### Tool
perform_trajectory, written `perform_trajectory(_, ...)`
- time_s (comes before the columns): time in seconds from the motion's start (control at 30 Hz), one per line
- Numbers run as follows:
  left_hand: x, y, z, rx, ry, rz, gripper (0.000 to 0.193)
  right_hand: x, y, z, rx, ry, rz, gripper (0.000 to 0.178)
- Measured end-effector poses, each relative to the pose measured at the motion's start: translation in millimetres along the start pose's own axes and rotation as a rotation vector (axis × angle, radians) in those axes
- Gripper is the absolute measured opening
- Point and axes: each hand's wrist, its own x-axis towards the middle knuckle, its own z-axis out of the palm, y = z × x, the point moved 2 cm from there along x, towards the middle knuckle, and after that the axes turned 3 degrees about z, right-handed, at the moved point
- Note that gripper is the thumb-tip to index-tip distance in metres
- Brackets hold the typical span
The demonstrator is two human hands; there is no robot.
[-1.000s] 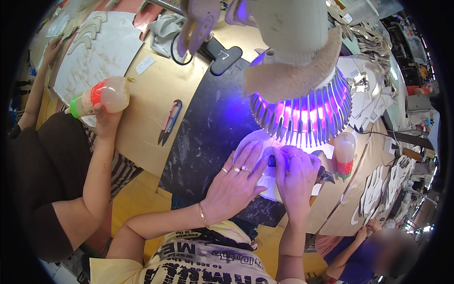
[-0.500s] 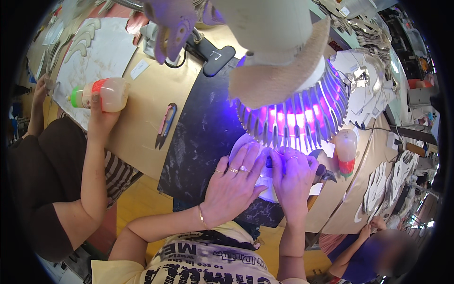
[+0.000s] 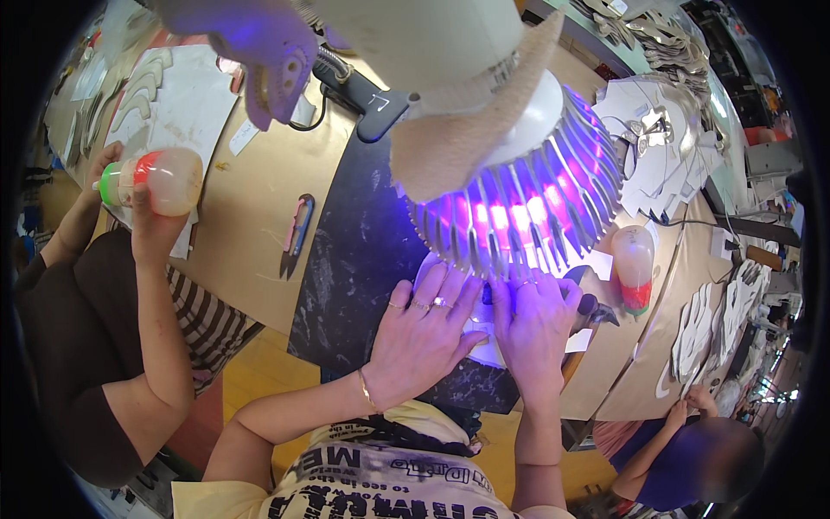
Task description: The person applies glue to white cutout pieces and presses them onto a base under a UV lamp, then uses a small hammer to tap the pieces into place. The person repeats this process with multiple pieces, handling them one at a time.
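Observation:
Under the fins of a glowing violet lamp (image 3: 527, 208), both my hands work on a pale flat piece (image 3: 488, 348) lying on a black, white-veined slab (image 3: 333, 294). My left hand (image 3: 422, 333) lies flat over the piece, with its ringed fingers stretched forward and its thumb pointing right. My right hand (image 3: 532, 337) is bent down at the piece's right side, its thumb near a small dark spot. The lamp's edge hides its fingertips, so what they pinch, if anything, cannot be made out. Right of this hand lies a dark tool (image 3: 596, 309), partly covered.
Pink-and-blue thread snips (image 3: 298, 235) lie left of the slab. A squeeze bottle (image 3: 634, 268) with red and green bands stands at right. At left, a co-worker holds a similar bottle (image 3: 173, 182). White cut pieces (image 3: 661, 147) cover the far right. Another person sits at lower right.
The lamp sits lower and further left in view, covering more of my fingertips. The co-worker's bottle has moved left, toward their other hand. My hands keep nearly the same pose.

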Motion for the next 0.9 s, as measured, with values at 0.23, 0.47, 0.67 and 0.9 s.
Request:
perform_trajectory(0.23, 1.2, 1.8, 0.0, 0.039, -0.014, -0.007, 0.061, -1.2, 1.8, -1.8, 0.032, 0.126, 0.052, 0.021)
perform_trajectory(0.47, 4.8, 2.6, -7.7, 0.033, -0.03, -0.043, 0.06, -6.6, 6.1, -0.6, 0.188, 0.138, 0.121, 0.017)
perform_trajectory(0.67, 10.5, -6.7, -4.6, -0.028, -0.103, 0.002, 0.064, -8.6, 5.9, 2.4, 0.208, 0.148, 0.112, 0.013)
perform_trajectory(0.9, 10.1, -6.8, -3.0, -0.028, -0.133, 0.027, 0.065, -11.5, 7.9, 4.3, 0.213, 0.169, 0.088, 0.014)
